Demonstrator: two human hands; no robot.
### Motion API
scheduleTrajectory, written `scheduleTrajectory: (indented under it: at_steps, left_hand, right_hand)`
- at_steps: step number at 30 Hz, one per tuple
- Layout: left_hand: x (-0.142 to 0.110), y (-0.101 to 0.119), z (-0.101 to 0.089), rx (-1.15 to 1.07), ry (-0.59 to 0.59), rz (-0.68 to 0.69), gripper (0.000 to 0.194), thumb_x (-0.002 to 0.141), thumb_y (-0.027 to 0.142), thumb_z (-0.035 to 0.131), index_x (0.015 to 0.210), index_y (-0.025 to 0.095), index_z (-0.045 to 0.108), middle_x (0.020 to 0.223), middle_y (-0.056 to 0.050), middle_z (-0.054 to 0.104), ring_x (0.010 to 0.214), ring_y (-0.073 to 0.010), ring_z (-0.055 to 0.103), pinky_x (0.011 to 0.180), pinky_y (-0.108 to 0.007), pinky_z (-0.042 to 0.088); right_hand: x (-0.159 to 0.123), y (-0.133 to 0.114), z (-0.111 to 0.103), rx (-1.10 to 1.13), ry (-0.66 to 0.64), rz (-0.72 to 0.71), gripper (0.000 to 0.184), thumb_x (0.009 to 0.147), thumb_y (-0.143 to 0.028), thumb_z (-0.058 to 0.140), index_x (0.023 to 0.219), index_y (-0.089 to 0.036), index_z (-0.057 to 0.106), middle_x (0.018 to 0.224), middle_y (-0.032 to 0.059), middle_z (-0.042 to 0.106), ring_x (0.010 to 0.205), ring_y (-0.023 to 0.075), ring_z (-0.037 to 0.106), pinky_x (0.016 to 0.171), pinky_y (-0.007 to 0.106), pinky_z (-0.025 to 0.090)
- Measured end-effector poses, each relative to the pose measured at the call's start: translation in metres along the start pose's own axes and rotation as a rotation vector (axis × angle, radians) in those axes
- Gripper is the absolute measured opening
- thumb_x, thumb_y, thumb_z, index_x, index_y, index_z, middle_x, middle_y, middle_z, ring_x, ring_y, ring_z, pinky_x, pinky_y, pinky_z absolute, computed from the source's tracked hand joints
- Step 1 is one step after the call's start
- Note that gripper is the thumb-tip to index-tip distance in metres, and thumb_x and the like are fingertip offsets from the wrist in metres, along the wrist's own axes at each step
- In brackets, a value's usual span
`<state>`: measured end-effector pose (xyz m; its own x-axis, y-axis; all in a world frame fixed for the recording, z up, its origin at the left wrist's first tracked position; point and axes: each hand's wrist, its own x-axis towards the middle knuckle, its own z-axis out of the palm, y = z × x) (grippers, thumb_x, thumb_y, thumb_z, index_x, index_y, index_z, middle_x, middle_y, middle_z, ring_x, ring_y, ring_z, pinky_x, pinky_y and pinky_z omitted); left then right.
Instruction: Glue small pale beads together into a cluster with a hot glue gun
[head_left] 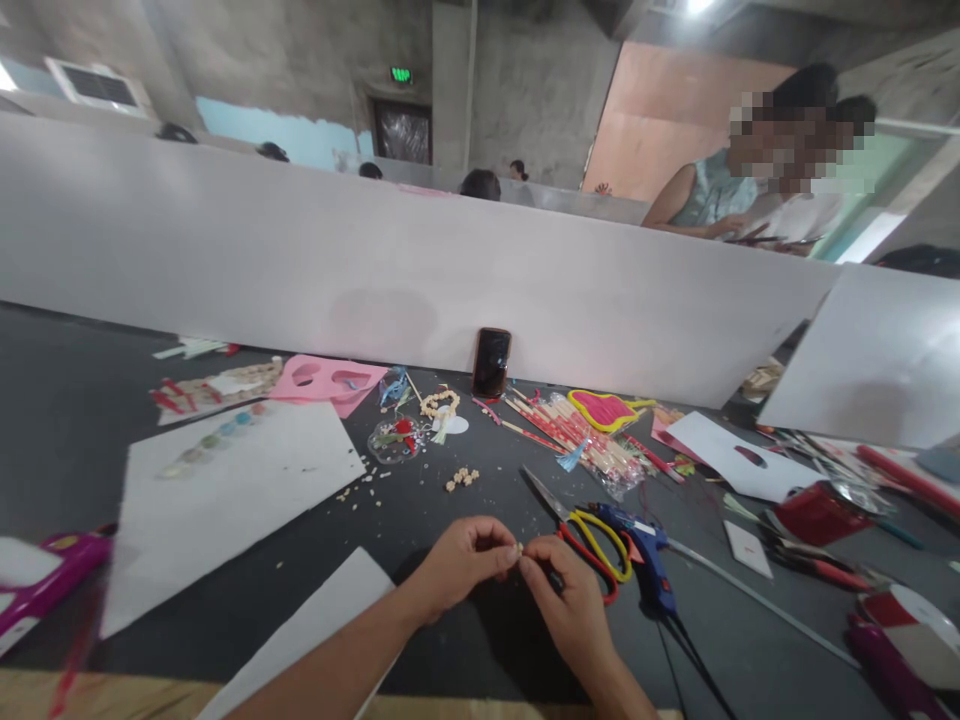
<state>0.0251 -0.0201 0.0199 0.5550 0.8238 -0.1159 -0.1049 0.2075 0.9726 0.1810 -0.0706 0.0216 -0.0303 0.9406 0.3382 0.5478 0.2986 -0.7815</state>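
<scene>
My left hand (465, 565) and my right hand (566, 600) meet low in the middle of the dark tabletop (247, 520), their fingertips pinching a tiny pale bead (518, 549). Just beyond my right hand lie red-and-yellow-handled scissors (596, 550) and a blue hot glue gun (645, 560) with its black cord. A small cluster of similar beads (461, 479) sits ahead of my hands, with loose crumbs scattered to its left. A looped bead string (440, 403) lies farther on. A white card sheet (300, 600) runs under my left forearm.
A large white card (225, 510) lies to the left. Along the white back board (375, 270) stand a leaning phone (491, 362), pink foam cutouts (322, 383) and a bag of red-and-cream sticks (577, 440). Tools crowd the right side. Other people (720, 195) stand beyond the board.
</scene>
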Motion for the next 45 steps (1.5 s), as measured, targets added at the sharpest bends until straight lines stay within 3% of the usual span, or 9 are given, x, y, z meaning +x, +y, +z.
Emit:
scheduleTrajectory:
  at_steps: [6, 12, 16, 19, 24, 27, 32, 41, 45]
  left_hand:
    - [0.002, 0.007, -0.009, -0.173, 0.165, 0.037, 0.033, 0.065, 0.043, 0.067, 0.075, 0.013, 0.059, 0.069, -0.002, 0.061, 0.056, -0.0089, 0.051, 0.057, -0.020, 0.040]
    - [0.001, 0.013, -0.018, -0.214, 0.187, 0.035, 0.032, 0.066, 0.042, 0.066, 0.079, 0.013, 0.060, 0.071, -0.002, 0.061, 0.056, -0.0081, 0.051, 0.059, -0.021, 0.041]
    - [-0.002, 0.013, -0.015, -0.003, 0.071, -0.007, 0.032, 0.066, 0.042, 0.064, 0.078, 0.012, 0.061, 0.067, -0.001, 0.061, 0.054, -0.0092, 0.050, 0.056, -0.021, 0.039]
    - [-0.006, 0.010, -0.011, 0.294, -0.070, -0.016, 0.029, 0.069, 0.042, 0.061, 0.077, 0.014, 0.064, 0.064, -0.001, 0.062, 0.054, -0.0117, 0.051, 0.053, -0.021, 0.036]
    - [-0.010, 0.009, -0.006, 0.859, -0.244, 0.283, 0.017, 0.076, 0.033, 0.056, 0.076, 0.021, 0.069, 0.077, -0.002, 0.067, 0.076, -0.0177, 0.057, 0.069, -0.025, 0.034]
    - [-0.009, 0.008, -0.006, 1.036, -0.310, 0.409, 0.018, 0.079, 0.032, 0.055, 0.075, 0.022, 0.069, 0.078, -0.003, 0.067, 0.079, -0.0177, 0.055, 0.074, -0.027, 0.030]
    - [-0.008, 0.004, -0.008, 1.129, -0.322, 0.464, 0.014, 0.078, 0.030, 0.059, 0.075, 0.021, 0.069, 0.078, -0.002, 0.065, 0.080, -0.0150, 0.053, 0.074, -0.027, 0.029]
    - [-0.008, 0.002, -0.010, 1.193, -0.349, 0.462, 0.011, 0.074, 0.030, 0.062, 0.075, 0.021, 0.068, 0.077, -0.001, 0.064, 0.079, -0.0146, 0.052, 0.075, -0.027, 0.031]
    - [-0.007, 0.007, -0.017, 1.140, -0.318, 0.450, 0.009, 0.075, 0.026, 0.061, 0.080, 0.021, 0.067, 0.081, -0.001, 0.065, 0.083, -0.0155, 0.053, 0.078, -0.027, 0.032]
  right_hand:
    - [0.005, -0.003, -0.027, -0.085, 0.019, 0.048, 0.020, 0.083, -0.025, 0.048, 0.101, -0.019, 0.055, 0.085, 0.0056, 0.061, 0.074, 0.0168, 0.058, 0.066, 0.028, 0.048]
    - [-0.002, -0.003, -0.061, -0.229, -0.152, 0.036, 0.021, 0.082, -0.022, 0.046, 0.098, -0.022, 0.057, 0.090, 0.0057, 0.062, 0.076, 0.0170, 0.059, 0.061, 0.027, 0.050]
    - [-0.013, 0.012, -0.072, -0.338, -0.127, 0.058, 0.020, 0.081, -0.022, 0.045, 0.096, -0.022, 0.059, 0.095, 0.0063, 0.063, 0.082, 0.0186, 0.060, 0.065, 0.029, 0.051]
    - [-0.022, 0.022, -0.078, -0.412, -0.114, 0.086, 0.019, 0.081, -0.025, 0.045, 0.094, -0.023, 0.059, 0.096, 0.0071, 0.064, 0.082, 0.0197, 0.061, 0.067, 0.031, 0.051]
    - [-0.032, 0.027, -0.088, -0.561, -0.063, 0.078, 0.018, 0.082, -0.027, 0.044, 0.090, -0.023, 0.060, 0.092, 0.0080, 0.064, 0.081, 0.0213, 0.062, 0.064, 0.031, 0.051]
    - [-0.029, 0.030, -0.088, -0.642, -0.067, 0.039, 0.019, 0.081, -0.026, 0.045, 0.091, -0.023, 0.061, 0.092, 0.0080, 0.065, 0.084, 0.0213, 0.062, 0.067, 0.031, 0.050]
    - [-0.017, 0.032, -0.091, -0.707, -0.048, 0.052, 0.022, 0.081, -0.025, 0.042, 0.094, -0.020, 0.060, 0.098, 0.0093, 0.063, 0.091, 0.0222, 0.059, 0.078, 0.034, 0.047]
    - [-0.008, 0.053, -0.135, -0.869, 0.062, 0.237, 0.031, 0.080, -0.029, 0.036, 0.095, -0.014, 0.058, 0.096, 0.0160, 0.062, 0.092, 0.0301, 0.056, 0.081, 0.043, 0.042]
    - [-0.009, 0.064, -0.143, -0.896, 0.080, 0.356, 0.035, 0.080, -0.038, 0.036, 0.094, -0.014, 0.057, 0.088, 0.0155, 0.064, 0.083, 0.0292, 0.060, 0.071, 0.040, 0.045]
